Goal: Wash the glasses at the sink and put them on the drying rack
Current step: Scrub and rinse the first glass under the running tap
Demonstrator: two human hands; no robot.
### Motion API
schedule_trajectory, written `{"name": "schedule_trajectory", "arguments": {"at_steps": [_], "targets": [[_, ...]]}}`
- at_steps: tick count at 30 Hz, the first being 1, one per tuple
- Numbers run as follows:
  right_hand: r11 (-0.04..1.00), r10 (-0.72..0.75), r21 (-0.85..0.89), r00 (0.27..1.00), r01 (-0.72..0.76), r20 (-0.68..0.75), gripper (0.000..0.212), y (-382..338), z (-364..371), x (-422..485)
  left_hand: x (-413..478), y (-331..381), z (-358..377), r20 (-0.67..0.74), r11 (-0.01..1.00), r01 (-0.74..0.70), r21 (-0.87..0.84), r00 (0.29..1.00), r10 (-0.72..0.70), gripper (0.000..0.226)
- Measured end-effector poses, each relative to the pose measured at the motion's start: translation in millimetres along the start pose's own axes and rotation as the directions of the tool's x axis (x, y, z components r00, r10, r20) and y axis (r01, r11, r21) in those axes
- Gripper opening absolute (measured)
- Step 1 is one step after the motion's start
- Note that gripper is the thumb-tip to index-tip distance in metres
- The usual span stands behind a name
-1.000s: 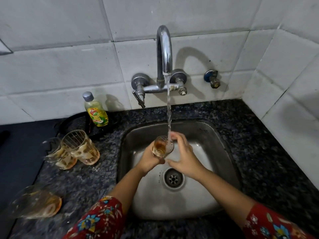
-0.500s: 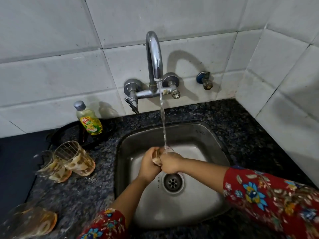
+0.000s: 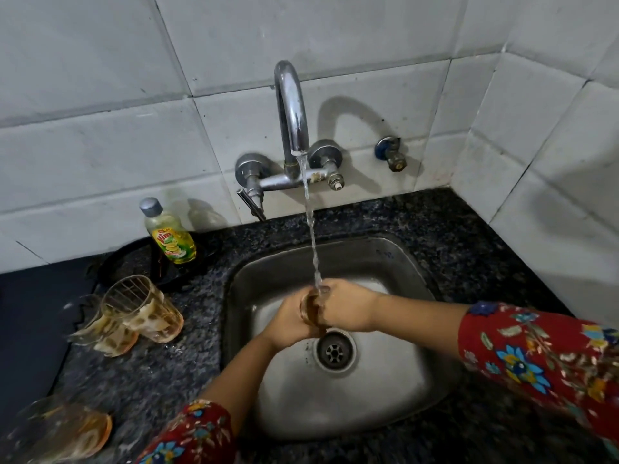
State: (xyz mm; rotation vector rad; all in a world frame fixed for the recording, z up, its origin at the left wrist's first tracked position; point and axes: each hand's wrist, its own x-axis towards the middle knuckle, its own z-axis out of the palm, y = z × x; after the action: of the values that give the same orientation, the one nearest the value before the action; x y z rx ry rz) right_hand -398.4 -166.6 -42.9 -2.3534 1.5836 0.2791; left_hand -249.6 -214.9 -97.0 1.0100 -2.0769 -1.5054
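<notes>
Glass nearest you [image 3: 63,430] lies on the counter [image 3: 167,380] at seven o'clock from the drain [image 3: 335,351], blurred at the frame's edge. Over the sink [image 3: 385,413], just past the drain at twelve o'clock, your left hand [image 3: 286,324] and right hand [image 3: 348,309] meet around the held glass [image 3: 310,309]. Each grip is curled close on it, the left from its seven o'clock side, the right from three o'clock. Water [image 3: 311,236] falls onto its rim. At nine o'clock a tall glass [image 3: 144,309] and a low glass [image 3: 107,336] sit touching on the counter, both smeared with pale foam. Farther, at ten o'clock, a soap bottle [image 3: 170,236] stands upright near the wall. The tap [image 3: 291,108] arches out at twelve o'clock.
</notes>
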Motion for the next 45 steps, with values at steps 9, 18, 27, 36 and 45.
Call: {"name": "schedule_trajectory", "arguments": {"at_steps": [9, 18, 27, 36, 45], "targets": [[0.944, -0.064, -0.327, 0.997, 0.051, -0.031, 0.018, 1.6, 6.7, 2.2, 1.5, 2.4, 4.3, 0.0, 0.998, 0.01, 0.064, 1.0, -0.01, 0.058], [0.982, -0.051, -0.186, 0.992, 0.028, -0.119, 0.018, -5.5, 0.4, 1.2, -3.0, 8.6, 0.7, -0.072, 0.999, 0.017, 0.046, 0.997, -0.013, 0.054], [0.988, -0.019, -0.156, 0.994, 0.002, -0.112, 0.02, -5.4, 0.4, 2.7, -8.0, 26.2, 1.0, -0.147, 0.995, -0.063, 0.073, 0.986, 0.074, 0.049], [0.976, -0.02, -0.219, 0.997, 0.003, -0.077, 0.021, -2.4, 5.8, 1.8, -7.1, 27.1, 5.2, -0.13, 0.994, -0.031, 0.107, 0.991, 0.044, 0.048], [0.944, -0.01, -0.329, 0.999, -0.005, -0.042, 0.021, -6.8, -4.4, -1.7, 1.6, 23.3, 5.7, -0.068, 0.977, 0.072, 0.202, 0.996, -0.059, 0.047]]}}
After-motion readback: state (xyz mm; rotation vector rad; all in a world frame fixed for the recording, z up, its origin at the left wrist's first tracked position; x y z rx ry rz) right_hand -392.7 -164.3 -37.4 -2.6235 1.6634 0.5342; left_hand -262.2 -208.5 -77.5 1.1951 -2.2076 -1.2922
